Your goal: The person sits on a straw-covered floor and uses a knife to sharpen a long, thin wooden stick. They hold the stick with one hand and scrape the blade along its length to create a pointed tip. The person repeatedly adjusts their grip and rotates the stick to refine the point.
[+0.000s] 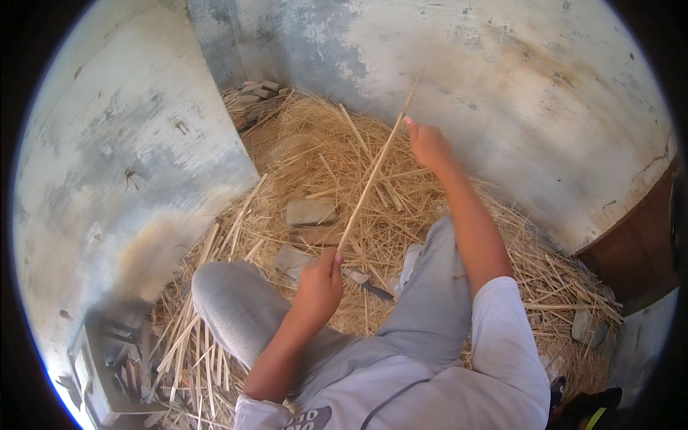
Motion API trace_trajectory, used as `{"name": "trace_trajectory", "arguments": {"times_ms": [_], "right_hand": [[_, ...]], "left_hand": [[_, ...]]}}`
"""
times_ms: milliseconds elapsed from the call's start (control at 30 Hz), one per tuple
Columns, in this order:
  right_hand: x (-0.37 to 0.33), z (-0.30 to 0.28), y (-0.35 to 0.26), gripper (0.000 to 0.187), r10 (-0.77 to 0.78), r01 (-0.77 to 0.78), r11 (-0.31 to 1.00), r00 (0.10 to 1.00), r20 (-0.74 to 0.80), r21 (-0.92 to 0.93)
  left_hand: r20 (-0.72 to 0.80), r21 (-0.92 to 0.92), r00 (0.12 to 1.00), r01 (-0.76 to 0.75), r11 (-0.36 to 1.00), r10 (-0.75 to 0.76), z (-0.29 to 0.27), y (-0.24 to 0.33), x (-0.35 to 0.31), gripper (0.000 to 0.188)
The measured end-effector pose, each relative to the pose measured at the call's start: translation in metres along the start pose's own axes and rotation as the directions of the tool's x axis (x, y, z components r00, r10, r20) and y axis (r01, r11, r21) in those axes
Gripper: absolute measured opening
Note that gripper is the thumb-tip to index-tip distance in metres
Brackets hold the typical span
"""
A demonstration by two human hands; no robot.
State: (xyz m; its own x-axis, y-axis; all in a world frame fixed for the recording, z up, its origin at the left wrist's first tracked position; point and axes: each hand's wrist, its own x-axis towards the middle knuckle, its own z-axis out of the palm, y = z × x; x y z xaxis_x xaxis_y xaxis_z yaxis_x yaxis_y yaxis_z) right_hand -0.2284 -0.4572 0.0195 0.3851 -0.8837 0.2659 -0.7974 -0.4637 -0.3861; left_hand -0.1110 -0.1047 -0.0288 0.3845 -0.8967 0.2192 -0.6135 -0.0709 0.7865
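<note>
A long, thin pale strip of split bamboo or wood [374, 177] slants up and to the right in front of me. Its lower end is pinched in my left hand [319, 288], above my left knee. My right hand [430, 147] is closed round the strip farther up, thumb along it, and a thin tip sticks out beyond. Below the strip, a knife [374, 288] with a dark handle lies on the litter between my legs, close to my left hand. A grey stone block [312, 212] rests just left of the strip, and a flat grey slab [290, 259] is partly hidden behind my left hand.
Straw-like shavings [301, 150] and loose strips [204, 358] cover the floor around my legs. Worn painted walls [494, 93] curve close ahead and at the left. Broken bricks [261, 92] lie in the far corner. A grey crate [89, 373] with tools stands at lower left.
</note>
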Motion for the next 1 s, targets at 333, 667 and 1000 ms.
{"name": "trace_trajectory", "arguments": {"times_ms": [333, 667, 1000], "right_hand": [[0.007, 0.001, 0.055, 0.062, 0.324, -0.325, 0.741, 0.940, 0.111, 0.587], [-0.092, -0.021, -0.064, 0.059, -0.275, -0.033, 0.685, 0.913, 0.300, 0.727], [-0.134, 0.037, -0.104, 0.056, -0.610, 0.137, 0.627, 0.699, 0.374, 0.767]], "left_hand": [[0.045, -0.269, 0.996, 0.083, 0.960, -0.073, -0.004, -0.018, -0.003, 0.023], [0.124, -0.806, 0.977, 0.201, 0.557, -0.174, -0.045, -0.016, 0.024, 0.024], [-0.547, -0.694, 0.804, -0.280, 0.663, -0.233, -0.042, -0.026, 0.056, 0.028]]}}
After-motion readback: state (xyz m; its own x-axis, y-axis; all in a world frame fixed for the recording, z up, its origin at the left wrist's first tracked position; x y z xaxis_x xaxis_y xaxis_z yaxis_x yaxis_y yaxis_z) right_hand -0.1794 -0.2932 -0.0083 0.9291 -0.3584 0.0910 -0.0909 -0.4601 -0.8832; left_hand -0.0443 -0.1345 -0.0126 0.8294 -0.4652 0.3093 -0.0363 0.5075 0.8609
